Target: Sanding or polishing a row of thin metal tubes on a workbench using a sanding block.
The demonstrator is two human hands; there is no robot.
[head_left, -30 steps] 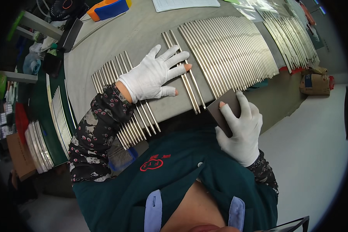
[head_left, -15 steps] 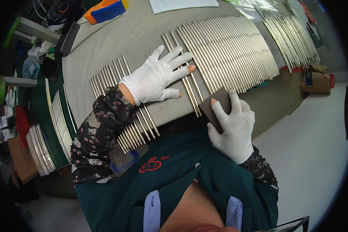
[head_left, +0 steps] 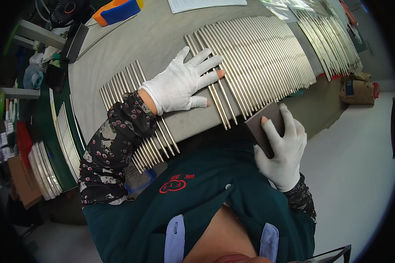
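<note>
My left hand (head_left: 175, 87), in a white glove with some bare fingertips, lies flat with fingers spread. Its fingers reach over a few slim metal rods (head_left: 221, 105) at the left edge of a wide row of shiny rods (head_left: 261, 57). A shorter group of rods (head_left: 114, 90) passes beneath my left forearm. In my right hand (head_left: 285, 153), also gloved, is a flat dark grey rectangular block (head_left: 257, 134), gripped between thumb and fingers. The block is by the near ends of the wide row; whether it touches them I cannot tell.
The rods rest on a grey table (head_left: 149, 41), its near edge bordering my body. Another rod bundle (head_left: 331, 46) lies at the far right. Farther back are a paper sheet (head_left: 206, 4), an orange and blue object (head_left: 118, 12) and a black fan (head_left: 70, 11). More rods (head_left: 68, 136) sit at left.
My right hand has moved right and slightly toward my body, carrying the block along the near rod ends. My left hand has shifted a little to the right, still spread.
</note>
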